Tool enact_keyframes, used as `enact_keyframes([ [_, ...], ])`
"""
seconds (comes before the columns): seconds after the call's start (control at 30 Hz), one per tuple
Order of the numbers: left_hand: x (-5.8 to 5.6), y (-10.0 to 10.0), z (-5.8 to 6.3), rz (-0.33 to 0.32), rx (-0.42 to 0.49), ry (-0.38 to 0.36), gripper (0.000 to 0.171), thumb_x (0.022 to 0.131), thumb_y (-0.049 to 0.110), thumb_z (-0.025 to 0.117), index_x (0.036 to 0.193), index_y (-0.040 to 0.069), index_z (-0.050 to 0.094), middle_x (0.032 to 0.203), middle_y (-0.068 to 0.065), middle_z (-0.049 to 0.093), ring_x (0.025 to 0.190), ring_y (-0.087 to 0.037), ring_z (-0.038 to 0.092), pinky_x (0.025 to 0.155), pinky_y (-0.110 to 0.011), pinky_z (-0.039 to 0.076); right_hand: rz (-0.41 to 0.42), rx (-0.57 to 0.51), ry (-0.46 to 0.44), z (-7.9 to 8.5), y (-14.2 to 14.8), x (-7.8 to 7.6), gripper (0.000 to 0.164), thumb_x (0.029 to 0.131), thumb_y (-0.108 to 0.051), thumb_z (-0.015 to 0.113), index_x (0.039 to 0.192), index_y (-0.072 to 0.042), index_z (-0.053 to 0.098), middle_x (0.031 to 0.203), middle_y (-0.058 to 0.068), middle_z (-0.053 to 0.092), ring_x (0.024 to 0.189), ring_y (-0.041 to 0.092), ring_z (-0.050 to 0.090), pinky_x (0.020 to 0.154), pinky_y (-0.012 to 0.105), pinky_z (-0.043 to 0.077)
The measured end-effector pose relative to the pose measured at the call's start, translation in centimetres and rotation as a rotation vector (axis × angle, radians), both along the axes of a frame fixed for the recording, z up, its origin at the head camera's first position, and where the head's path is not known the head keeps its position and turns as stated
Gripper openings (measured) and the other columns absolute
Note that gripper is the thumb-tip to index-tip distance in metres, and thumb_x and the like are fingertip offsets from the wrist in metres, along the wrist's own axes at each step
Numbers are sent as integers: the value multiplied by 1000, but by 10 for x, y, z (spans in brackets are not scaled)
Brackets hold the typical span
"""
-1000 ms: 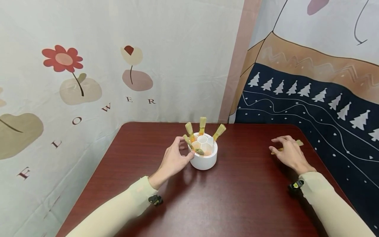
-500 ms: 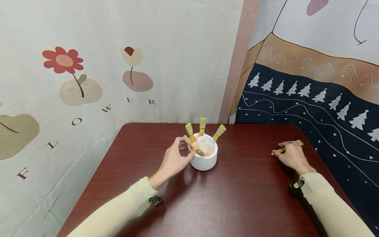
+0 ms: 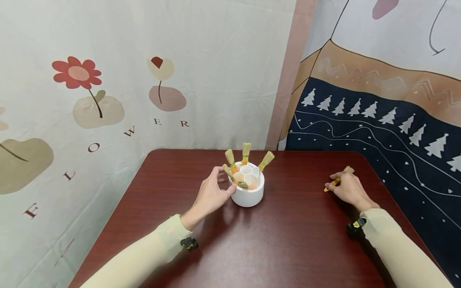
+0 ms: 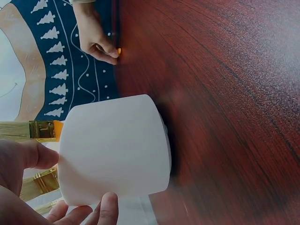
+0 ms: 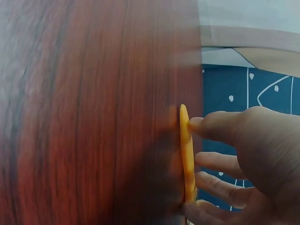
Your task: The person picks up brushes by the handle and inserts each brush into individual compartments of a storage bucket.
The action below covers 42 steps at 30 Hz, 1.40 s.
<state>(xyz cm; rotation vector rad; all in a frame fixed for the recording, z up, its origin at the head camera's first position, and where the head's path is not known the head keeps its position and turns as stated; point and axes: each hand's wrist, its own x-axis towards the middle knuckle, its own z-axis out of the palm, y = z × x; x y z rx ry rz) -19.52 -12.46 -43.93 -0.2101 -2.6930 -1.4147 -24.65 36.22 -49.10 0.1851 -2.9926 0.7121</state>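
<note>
A white round divided holder [image 3: 248,198] stands on the table with several paintbrushes in it, their bristles up and leaning outward. My left hand [image 3: 212,192] grips its left side, thumb at the near rim and fingers round the far side. In the left wrist view the holder's smooth wall [image 4: 117,150] fills the middle. At the right of the table my right hand [image 3: 349,190] pinches another paintbrush between thumb and fingers. Its orange handle [image 5: 186,154] points to the left and its pale bristles [image 3: 348,170] stick out beyond the knuckles.
The dark red wooden table [image 3: 288,240] lies under both hands. A pale curtain with printed flowers [image 3: 223,80] hangs behind it, and a navy cloth with white trees [image 3: 378,128] runs along the right edge.
My right hand's fingers have closed on the paintbrush, and hand and brush have shifted a little to the left. The left hand and the holder stay where they were.
</note>
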Motion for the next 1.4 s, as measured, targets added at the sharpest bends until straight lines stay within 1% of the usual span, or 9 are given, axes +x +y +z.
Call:
enact_keyframes([
  [0.13, 0, 0, 0, 3, 0, 0, 61, 98, 23, 88, 151, 9, 61, 142, -21, 82, 135, -38, 81, 114, -60, 64, 44, -14, -10, 1, -6, -1, 45, 105, -20, 86, 138, 10, 77, 134, 34, 76, 107, 43, 70, 97, 61, 61],
  [0.27, -1, 0, 0, 2, 5, 0, 60, 98, 23, 88, 150, 9, 61, 142, -21, 82, 135, -38, 81, 114, -60, 64, 102, -45, -29, 1, -11, -2, 47, 104, -19, 88, 144, 4, 76, 148, 36, 67, 124, 54, 74, 110, 70, 62],
  [0.37, -1, 0, 0, -2, 10, -1, 60, 98, 23, 88, 150, 9, 61, 143, -21, 82, 135, -39, 81, 114, -60, 64, 147, -75, -47, 1, -14, -1, 49, 103, -15, 89, 147, 2, 75, 154, 37, 62, 133, 60, 73, 114, 72, 60],
  [0.6, -1, 0, 0, 0, 6, 3, 59, 98, 23, 88, 150, 9, 61, 142, -21, 82, 134, -39, 81, 113, -60, 64, 247, -111, -67, 1, -19, -2, 47, 100, 2, 83, 146, -1, 76, 155, 31, 62, 139, 57, 73, 115, 65, 59],
  [0.87, 0, 0, -1, -1, 7, 0, 59, 98, 23, 88, 150, 10, 62, 142, -21, 82, 134, -39, 81, 113, -60, 64, 321, -89, -68, 2, -12, -1, 55, 92, 12, 83, 144, -6, 79, 150, 26, 63, 140, 55, 72, 115, 68, 59],
  [1.0, 1, 1, 0, -2, 7, -10, 59, 99, 23, 87, 150, 9, 61, 143, -21, 82, 135, -39, 80, 113, -60, 64, 330, -56, -45, 1, -7, 0, 52, 91, 13, 84, 139, -9, 82, 144, 24, 64, 137, 52, 72, 114, 69, 60],
  [1.17, 0, 1, -1, -1, 13, -9, 59, 98, 22, 88, 150, 9, 61, 143, -22, 82, 135, -40, 80, 113, -61, 64, 328, -27, -25, -1, -4, -1, 49, 91, 14, 83, 133, -10, 85, 141, 22, 66, 132, 46, 72, 111, 64, 63],
  [1.3, 0, 1, -3, -5, 33, -2, 59, 98, 21, 87, 149, 9, 62, 143, -22, 82, 135, -41, 80, 113, -63, 63, 315, -60, -16, -1, -6, -4, 43, 93, 14, 83, 131, -6, 83, 138, 24, 66, 129, 46, 72, 112, 65, 62],
  [1.4, 0, 1, -4, -6, 44, 0, 59, 97, 21, 87, 149, 9, 62, 142, -22, 82, 134, -42, 81, 113, -64, 63, 265, -71, 5, 2, -11, -7, 39, 99, 4, 84, 137, 0, 78, 136, 26, 67, 124, 46, 73, 109, 66, 63],
])
